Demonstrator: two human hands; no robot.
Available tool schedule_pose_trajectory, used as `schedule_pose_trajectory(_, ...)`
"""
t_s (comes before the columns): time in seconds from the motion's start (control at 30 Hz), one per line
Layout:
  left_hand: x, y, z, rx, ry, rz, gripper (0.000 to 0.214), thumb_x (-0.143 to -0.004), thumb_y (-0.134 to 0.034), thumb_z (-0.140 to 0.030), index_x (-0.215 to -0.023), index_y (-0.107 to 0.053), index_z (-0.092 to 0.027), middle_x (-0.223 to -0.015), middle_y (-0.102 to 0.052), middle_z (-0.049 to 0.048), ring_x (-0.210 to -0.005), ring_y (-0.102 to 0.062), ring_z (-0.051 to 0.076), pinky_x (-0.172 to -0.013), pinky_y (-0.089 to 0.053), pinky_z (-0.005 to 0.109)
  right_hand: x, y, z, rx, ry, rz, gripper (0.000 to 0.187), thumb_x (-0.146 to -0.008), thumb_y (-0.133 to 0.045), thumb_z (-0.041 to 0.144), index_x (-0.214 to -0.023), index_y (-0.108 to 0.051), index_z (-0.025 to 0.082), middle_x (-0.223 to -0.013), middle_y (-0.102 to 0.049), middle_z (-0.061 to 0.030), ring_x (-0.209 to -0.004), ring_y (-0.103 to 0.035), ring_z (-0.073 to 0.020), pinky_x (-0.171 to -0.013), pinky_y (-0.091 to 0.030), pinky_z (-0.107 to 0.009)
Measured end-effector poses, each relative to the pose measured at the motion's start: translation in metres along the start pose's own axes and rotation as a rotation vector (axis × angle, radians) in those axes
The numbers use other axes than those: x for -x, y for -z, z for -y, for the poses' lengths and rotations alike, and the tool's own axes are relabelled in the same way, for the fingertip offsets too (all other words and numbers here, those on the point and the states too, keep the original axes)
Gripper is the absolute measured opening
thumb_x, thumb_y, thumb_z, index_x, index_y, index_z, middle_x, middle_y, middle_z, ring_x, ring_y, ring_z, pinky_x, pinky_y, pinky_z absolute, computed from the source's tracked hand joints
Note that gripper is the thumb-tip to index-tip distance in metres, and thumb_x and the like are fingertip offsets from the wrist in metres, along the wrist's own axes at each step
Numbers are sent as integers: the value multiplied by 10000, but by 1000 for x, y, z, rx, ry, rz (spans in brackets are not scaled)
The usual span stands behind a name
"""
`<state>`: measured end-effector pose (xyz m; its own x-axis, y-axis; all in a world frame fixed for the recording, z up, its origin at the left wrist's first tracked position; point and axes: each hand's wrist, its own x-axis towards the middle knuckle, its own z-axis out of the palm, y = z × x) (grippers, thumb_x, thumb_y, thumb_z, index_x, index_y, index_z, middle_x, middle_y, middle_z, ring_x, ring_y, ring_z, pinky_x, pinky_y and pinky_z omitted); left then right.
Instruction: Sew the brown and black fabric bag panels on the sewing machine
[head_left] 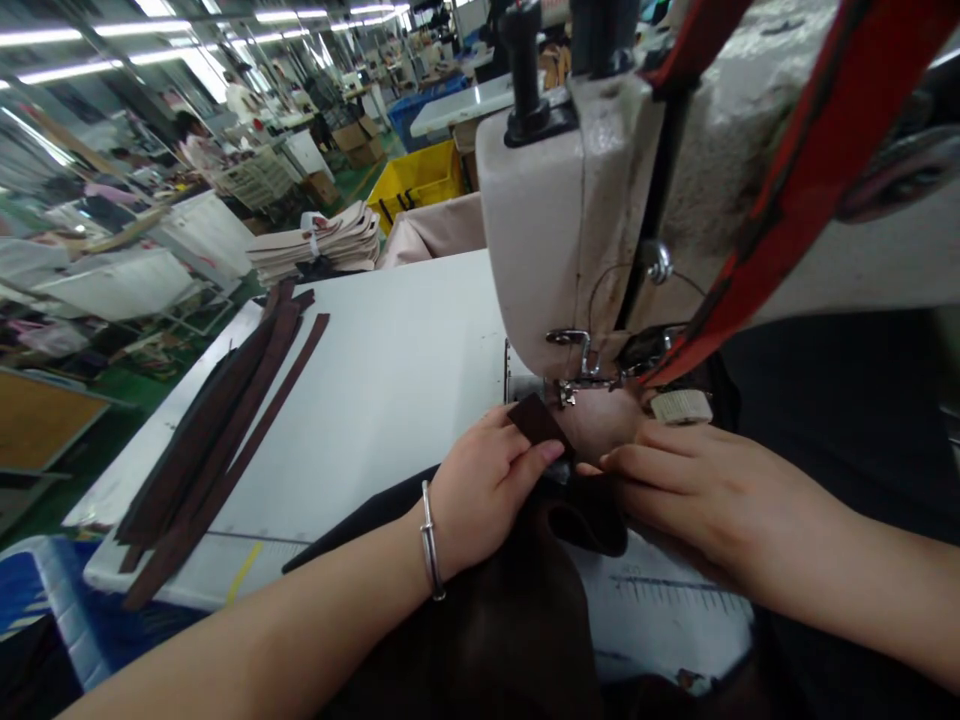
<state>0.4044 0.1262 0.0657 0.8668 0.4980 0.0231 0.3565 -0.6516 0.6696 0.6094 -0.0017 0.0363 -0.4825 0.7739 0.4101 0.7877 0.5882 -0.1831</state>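
Below the cream metal sewing-machine head (540, 220), the left hand (484, 480) is pinching a flat dark-brown strip (536, 420) just beside the silvery presser foot (568, 393); the right hand (694, 485) is touching dark cloth (540, 600), its grip unclear. Positioning seems to be happening; stitching is probably calling for aligned edges.

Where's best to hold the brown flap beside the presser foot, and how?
Probably pinch the brown flap near its lower edge, from the left, as the left hand does: it's flat, and the presser foot is close on its right.

Ceiling tubes (142, 28) glare white (the left edge looks smeared).
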Motion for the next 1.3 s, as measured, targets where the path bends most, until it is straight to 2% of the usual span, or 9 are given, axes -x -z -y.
schedule_pose_trajectory(0.17, -1, -1, -3, -76, -39, 10, 361, -1020, -474, -316, -843, -738, -145, -965, -684, 72, -1005, -604, 226, -950, -457, 366, 0, 2, 3, 4, 21, -4, 176, -951, -456, 103, -949, -619, 166, -950, -651, -44, -866, -502, -217, -769, -385, -374)
schedule_pose_trajectory(0.37, -5, -1, -4, -47, -73, -14, 380, -1015, -492, -311, -742, -694, -141, -922, -654, 58, -954, -608, 203, -906, -473, 331, 0, 2, 2, -25, 14, 41, 237, -950, -414, 77, -1035, -622, 153, -996, -651, -66, -899, -500, -231, -751, -369, -385)
schedule_pose_trajectory(0.57, -8, -1, -7, -4, -46, -3, 316, -1019, -488, -284, -825, -696, -148, -974, -656, 48, -977, -609, 182, -892, -475, 294, -2, 5, 1, -21, 35, 16, 221, -969, -402, 86, -982, -614, 147, -929, -627, -60, -858, -475, -220, -722, -369, -379)
schedule_pose_trajectory(0.7, -8, -2, -7, -10, -36, -19, 328, -1017, -493, -301, -799, -689, -153, -914, -635, 38, -926, -606, 176, -868, -479, 295, -1, 6, -1, -32, 25, 51, 211, -973, -422, 98, -1024, -620, 149, -953, -618, -58, -874, -468, -218, -739, -369, -384)
schedule_pose_trajectory(0.9, -12, -5, -3, 16, -97, -26, 349, -999, -529, -310, -706, -630, -149, -888, -628, 40, -908, -603, 183, -847, -488, 304, -1, 8, 2, -72, -3, 93, 202, -977, -438, 97, -1027, -629, 138, -923, -587, -64, -882, -442, -214, -749, -354, -391)
schedule_pose_trajectory(1.17, -19, -6, 1, 20, -126, -19, 349, -1002, -524, -300, -691, -595, -159, -829, -608, 24, -846, -588, 168, -795, -482, 298, -2, 9, 3, -77, -14, 103, 215, -979, -425, 90, -1033, -626, 144, -939, -583, -61, -881, -422, -210, -764, -349, -396)
schedule_pose_trajectory(1.3, -17, -6, 1, 37, -132, -9, 338, -1005, -518, -295, -717, -614, -147, -873, -629, 45, -873, -586, 180, -831, -485, 322, -2, 9, 3, -75, -25, 104, 220, -978, -425, 88, -1054, -625, 138, -934, -576, -59, -879, -411, -214, -764, -346, -397)
